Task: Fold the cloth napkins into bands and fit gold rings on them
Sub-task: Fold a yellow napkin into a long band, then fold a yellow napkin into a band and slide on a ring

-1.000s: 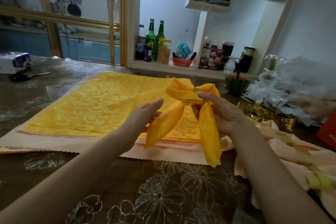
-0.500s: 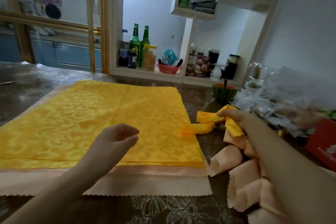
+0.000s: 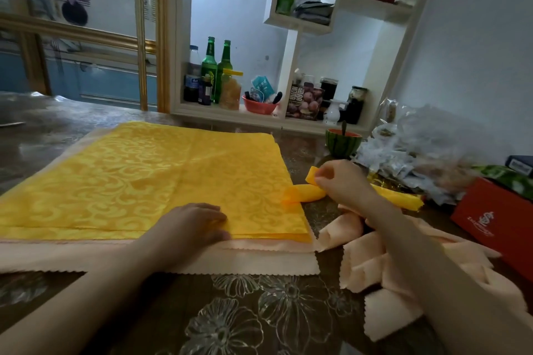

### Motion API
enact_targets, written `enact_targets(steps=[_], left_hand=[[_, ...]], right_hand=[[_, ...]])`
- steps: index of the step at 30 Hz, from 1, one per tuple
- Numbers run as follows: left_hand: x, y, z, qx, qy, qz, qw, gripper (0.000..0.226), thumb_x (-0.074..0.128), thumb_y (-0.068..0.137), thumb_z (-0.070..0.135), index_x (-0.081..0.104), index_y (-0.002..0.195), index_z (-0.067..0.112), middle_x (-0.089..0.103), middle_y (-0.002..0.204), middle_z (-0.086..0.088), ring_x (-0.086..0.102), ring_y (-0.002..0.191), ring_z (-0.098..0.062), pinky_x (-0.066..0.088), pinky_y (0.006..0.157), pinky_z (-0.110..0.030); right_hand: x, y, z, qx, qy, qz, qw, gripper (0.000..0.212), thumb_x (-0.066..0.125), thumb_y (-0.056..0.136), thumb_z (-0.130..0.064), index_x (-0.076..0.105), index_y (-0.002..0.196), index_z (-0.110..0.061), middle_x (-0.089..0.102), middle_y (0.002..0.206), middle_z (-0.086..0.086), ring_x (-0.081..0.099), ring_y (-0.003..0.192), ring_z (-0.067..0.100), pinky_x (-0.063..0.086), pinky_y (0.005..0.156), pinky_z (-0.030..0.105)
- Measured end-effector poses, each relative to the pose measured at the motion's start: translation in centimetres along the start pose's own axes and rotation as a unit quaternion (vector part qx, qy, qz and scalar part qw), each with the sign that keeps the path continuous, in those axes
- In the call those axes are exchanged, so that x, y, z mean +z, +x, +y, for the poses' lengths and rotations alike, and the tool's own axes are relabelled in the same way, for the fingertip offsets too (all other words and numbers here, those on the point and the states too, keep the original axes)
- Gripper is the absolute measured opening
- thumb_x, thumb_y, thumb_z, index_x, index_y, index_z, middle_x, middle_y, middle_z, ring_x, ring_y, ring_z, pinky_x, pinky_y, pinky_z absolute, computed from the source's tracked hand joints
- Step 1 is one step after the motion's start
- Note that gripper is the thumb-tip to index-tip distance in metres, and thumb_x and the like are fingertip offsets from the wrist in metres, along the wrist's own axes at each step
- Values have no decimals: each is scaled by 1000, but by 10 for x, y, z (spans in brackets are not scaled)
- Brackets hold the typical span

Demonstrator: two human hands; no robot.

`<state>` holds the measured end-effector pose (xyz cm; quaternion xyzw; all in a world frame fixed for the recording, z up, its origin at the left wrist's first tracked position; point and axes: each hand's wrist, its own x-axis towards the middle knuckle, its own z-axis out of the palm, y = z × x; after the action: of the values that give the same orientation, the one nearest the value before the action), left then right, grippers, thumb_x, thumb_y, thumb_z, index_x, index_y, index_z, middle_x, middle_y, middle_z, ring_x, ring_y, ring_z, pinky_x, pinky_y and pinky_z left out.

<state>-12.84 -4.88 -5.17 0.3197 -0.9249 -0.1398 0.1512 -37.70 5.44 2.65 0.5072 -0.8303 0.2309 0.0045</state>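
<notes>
Head cam view: the folded yellow napkin (image 3: 306, 196) sits on the table just off the right edge of the big stack, one looped end poking left and the other end trailing right toward the red box (image 3: 496, 217); right hand (image 3: 343, 181) is on its middle, thumb and fingers pinching a fold of the yellow cloth; can't make out a ring, the hand covers that spot. Left hand (image 3: 193, 225) rests on the near edge of the flat stack of yellow patterned napkins (image 3: 161, 179), fingers bent over the edge; can't tell if it's actually nipping a layer or just lying there. That stack lies on wider peach cloths (image 3: 207, 264) with zigzag edges; a rumpled heap of more peach napkins (image 3: 372, 265) is under the right forearm. All of it's on a dark table (image 3: 259, 326) with a flower-print cover. Further back on the right: a watermelon-look bowl (image 3: 343, 143), a messy pile of clear plastic bags (image 3: 427, 150); behind that, a white shelf unit (image 3: 291, 37) with two green bottles (image 3: 216, 66), jars and a red dish.
</notes>
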Motion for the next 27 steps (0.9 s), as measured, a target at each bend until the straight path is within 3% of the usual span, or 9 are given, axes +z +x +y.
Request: enact_targets(steps=[5,11,13,15,17,20,25,27], left_hand=[[5,2,1,25,-18,-2,1000,45,56,88,48,56,129,29,43,143,9,43,129,-8,32,106,-25],[4,1,1,21,-17,2,1000,33,47,98,29,58,128,21,45,143,5,41,132,-11,29,107,-25],[2,-1,0,6,-40,2,999,34,46,98,29,59,127,17,49,140,3,44,130,-14,32,106,-27],[-1,-2,1,-11,-48,4,999,33,46,98,28,62,123,14,57,132,0,52,122,-18,39,99,-28],[-6,-2,2,-19,-49,1,999,29,46,98,24,67,113,9,66,117,-6,60,106,-20,45,88,-30],[-20,-4,3,-41,-73,-10,996,26,46,99,19,68,106,8,67,104,-4,60,95,-18,44,80,-27],[-42,-27,-5,-94,-162,-37,982,19,50,96,21,67,90,18,65,97,-6,56,89,-16,41,74,-24],[-58,-49,-9,-100,-177,-59,977,20,51,95,22,67,85,21,69,91,4,59,85,-9,42,73,-17]], right_hand=[[47,-49,-39,-59,165,-11,984,27,46,93,-1,65,110,-9,65,115,6,59,98,14,46,80,22],[54,-66,-32,-83,167,36,982,31,45,90,3,68,106,-10,67,112,5,58,101,13,36,74,11],[53,-66,-24,-84,160,38,983,37,46,85,8,65,111,-10,65,115,5,56,105,12,37,80,12],[51,-66,-21,-109,131,3,985,53,49,76,10,58,122,-14,58,124,5,49,118,18,39,93,22],[50,-63,-18,-122,77,-46,989,65,56,74,4,46,134,-19,48,135,3,39,128,22,34,104,31],[53,-62,-16,-116,41,-74,990,67,60,78,-5,38,139,-20,41,142,3,32,132,22,28,107,30],[60,-65,-14,-113,46,-61,991,53,64,86,-26,47,135,-16,47,139,4,39,128,21,33,103,31],[58,-67,-18,-113,82,-67,988,54,66,84,-31,50,133,-15,48,138,3,42,126,20,35,98,29]])
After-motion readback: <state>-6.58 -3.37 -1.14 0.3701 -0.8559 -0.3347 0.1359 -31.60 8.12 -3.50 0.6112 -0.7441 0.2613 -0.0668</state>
